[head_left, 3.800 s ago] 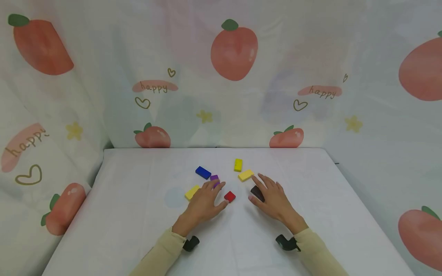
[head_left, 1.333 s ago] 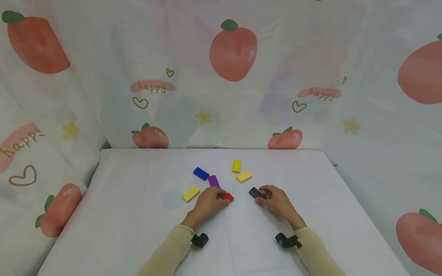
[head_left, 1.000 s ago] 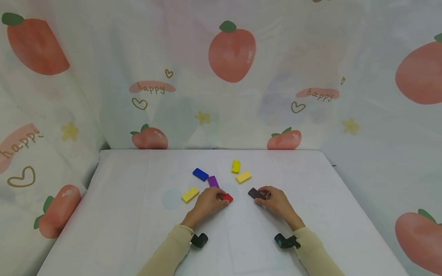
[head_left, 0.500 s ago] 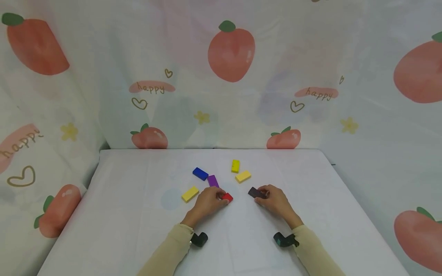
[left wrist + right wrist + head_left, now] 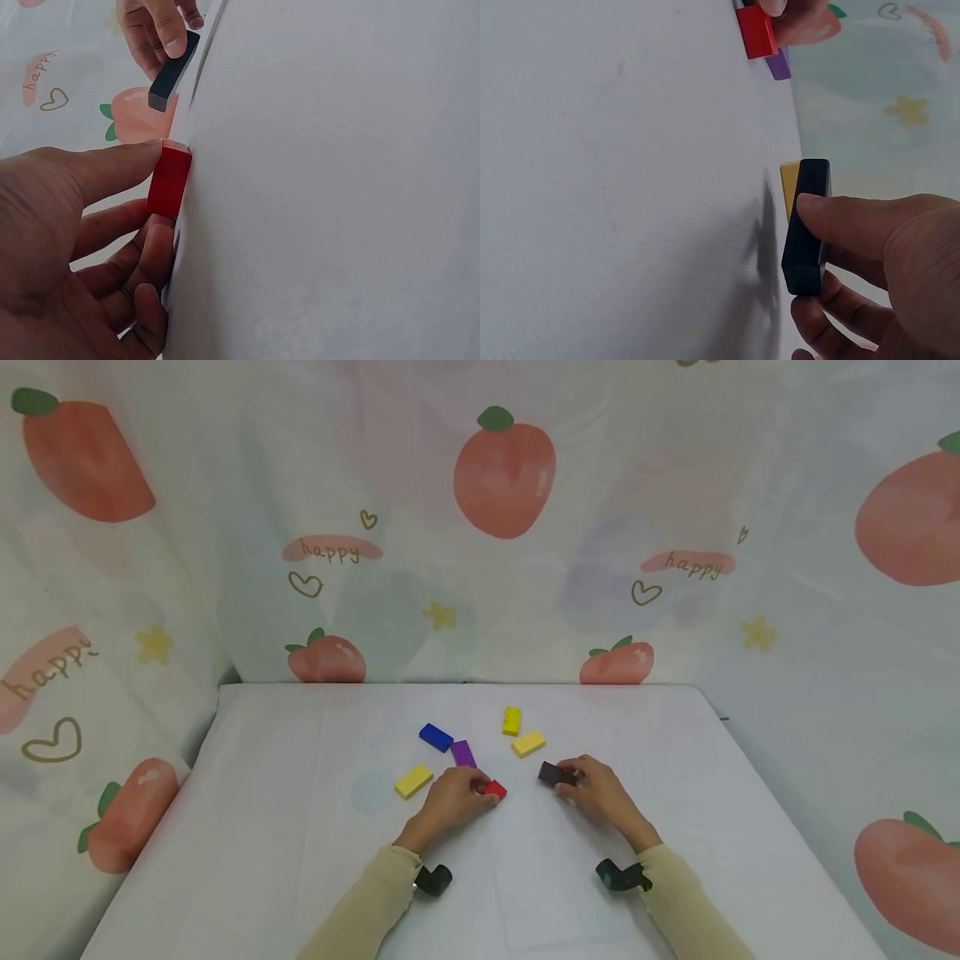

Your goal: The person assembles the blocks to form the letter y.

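Between thumb and fingers my left hand (image 5: 452,797) pinches a small red block (image 5: 495,790), which rests on the white tabletop at the middle; in the left wrist view the red block (image 5: 169,181) stands against the surface. My right hand (image 5: 606,792) grips a black oblong block (image 5: 552,774) by its right end. The right wrist view has the black block (image 5: 807,240) held just off the table, its shadow falling beside it. Just beyond my left fingers lies a purple block (image 5: 463,753), its near end partly hidden by them.
A blue block (image 5: 436,737) touches or nearly touches the purple one. One yellow block (image 5: 414,782) lies left of my left hand. Farther back are a pale yellow block (image 5: 528,744) and a bright yellow block (image 5: 512,721). A printed cloth (image 5: 465,643) hangs behind the table.
Both hands were spread over the blocks at first; since then the left has pinched the red block and the right the black one. Over the last half second the black block has risen slightly.
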Demonstrator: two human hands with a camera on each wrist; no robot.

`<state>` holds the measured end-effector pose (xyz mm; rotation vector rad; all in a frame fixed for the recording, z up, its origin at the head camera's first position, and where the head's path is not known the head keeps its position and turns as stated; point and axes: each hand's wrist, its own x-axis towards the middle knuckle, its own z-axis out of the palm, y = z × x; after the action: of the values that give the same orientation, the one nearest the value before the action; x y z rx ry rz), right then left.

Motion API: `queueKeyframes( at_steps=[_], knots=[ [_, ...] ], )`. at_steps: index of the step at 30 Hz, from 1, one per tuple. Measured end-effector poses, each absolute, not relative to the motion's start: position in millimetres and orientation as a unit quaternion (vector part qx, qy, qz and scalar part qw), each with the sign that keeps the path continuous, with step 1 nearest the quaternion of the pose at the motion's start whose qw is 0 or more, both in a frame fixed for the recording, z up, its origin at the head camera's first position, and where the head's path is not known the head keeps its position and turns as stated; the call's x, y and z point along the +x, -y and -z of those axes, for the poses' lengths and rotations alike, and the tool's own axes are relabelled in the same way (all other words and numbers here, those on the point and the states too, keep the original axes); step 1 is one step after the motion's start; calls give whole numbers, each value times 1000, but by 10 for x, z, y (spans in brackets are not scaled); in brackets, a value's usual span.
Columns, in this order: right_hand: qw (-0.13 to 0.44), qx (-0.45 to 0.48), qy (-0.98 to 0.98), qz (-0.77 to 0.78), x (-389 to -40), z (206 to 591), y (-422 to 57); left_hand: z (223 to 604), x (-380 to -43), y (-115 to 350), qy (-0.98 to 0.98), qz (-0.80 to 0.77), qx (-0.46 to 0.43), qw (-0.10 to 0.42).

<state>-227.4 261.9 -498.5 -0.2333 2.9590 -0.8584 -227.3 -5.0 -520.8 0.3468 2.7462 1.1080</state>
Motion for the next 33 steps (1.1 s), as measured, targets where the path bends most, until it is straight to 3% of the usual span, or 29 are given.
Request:
queueKeyframes(
  at_steps=[33],
  knots=[
    [5,-196,-939,284,-2383,4933,-2545,5208,-2248,18,-927,-348,116,83]
  ],
)
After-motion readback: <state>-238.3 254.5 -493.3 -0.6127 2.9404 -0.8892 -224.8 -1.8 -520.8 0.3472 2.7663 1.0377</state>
